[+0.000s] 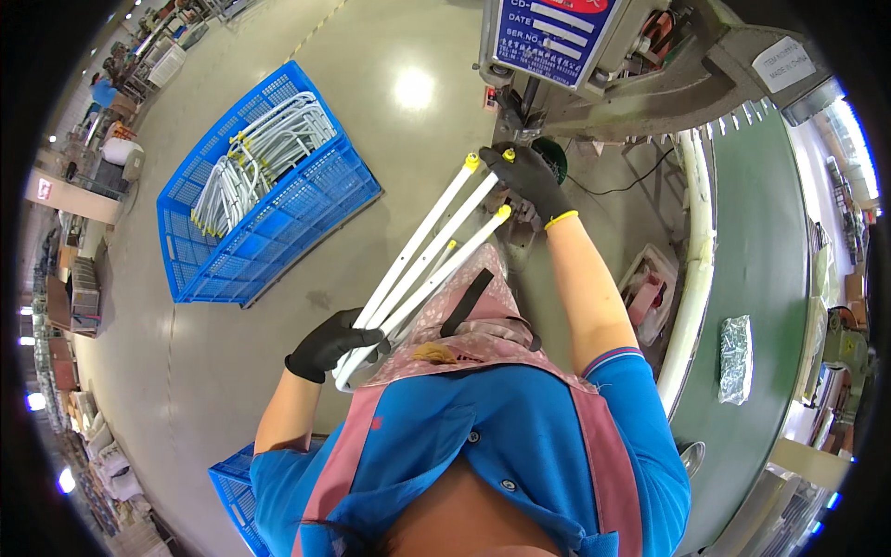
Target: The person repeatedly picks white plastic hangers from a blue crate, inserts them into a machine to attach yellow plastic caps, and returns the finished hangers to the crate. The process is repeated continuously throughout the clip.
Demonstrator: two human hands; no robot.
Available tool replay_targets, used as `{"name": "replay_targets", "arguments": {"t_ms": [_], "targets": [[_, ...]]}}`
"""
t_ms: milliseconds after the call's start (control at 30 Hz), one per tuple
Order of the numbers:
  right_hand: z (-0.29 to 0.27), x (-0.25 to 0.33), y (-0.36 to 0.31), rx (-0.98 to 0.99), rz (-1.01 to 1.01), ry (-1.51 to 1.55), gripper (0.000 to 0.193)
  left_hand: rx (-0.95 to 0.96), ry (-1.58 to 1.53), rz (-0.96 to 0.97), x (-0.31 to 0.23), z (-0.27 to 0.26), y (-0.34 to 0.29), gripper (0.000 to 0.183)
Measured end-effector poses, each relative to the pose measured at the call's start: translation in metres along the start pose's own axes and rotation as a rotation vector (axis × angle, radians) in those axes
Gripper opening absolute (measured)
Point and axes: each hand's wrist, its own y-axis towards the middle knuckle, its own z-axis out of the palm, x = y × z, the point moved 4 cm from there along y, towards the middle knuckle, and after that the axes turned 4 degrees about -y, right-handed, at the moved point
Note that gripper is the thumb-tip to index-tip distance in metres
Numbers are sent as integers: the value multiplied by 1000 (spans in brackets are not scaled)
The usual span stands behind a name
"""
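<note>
Two or more white bent metal tubes [401,261] with yellow end caps slant across my front, and I cannot tell how many separate pieces they form. My left hand [329,343], in a black glove, is closed around them near their bent lower ends. At the upper ends my right hand [531,178], also black-gloved, has its fingers closed at one tube's capped tip. Another yellow cap [471,162] shows just left of those fingers, and a third cap [503,213] lies below them. The right-hand fingertips are right beside the lower parts of a grey machine [640,116].
At the left, a blue plastic crate [269,251] holds many similar white tubes. Part of another blue crate [232,487] shows at lower left. A green conveyor belt [761,278] runs along my right, carrying a clear plastic packet [736,360]. A dark cable [631,186] trails beneath the machine.
</note>
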Motion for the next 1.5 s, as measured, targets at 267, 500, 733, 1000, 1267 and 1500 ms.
{"name": "replay_targets", "arguments": {"t_ms": [267, 500, 733, 1000, 1267, 1500], "targets": [[14, -13, -50, -54, 226, 406, 48, 79, -17, 54, 4, -6, 0, 45], [10, -27, -70, -143, 336, 395, 33, 35, -39, 32, 7, 0, -3, 45], [-28, 10, -70, -372, 330, 444, 37, -22, -82, 85, 1, 14, -11, 46], [-46, 36, -34, -351, 76, 610, 31, -109, -178, 104, -2, 18, -16, 49], [-37, 21, -15, -308, 52, 607, 24, -113, -236, 32, 14, 10, -2, 46], [-23, -6, -2, -244, 46, 426, 35, -98, -218, 35, -2, 15, -18, 45]]}}
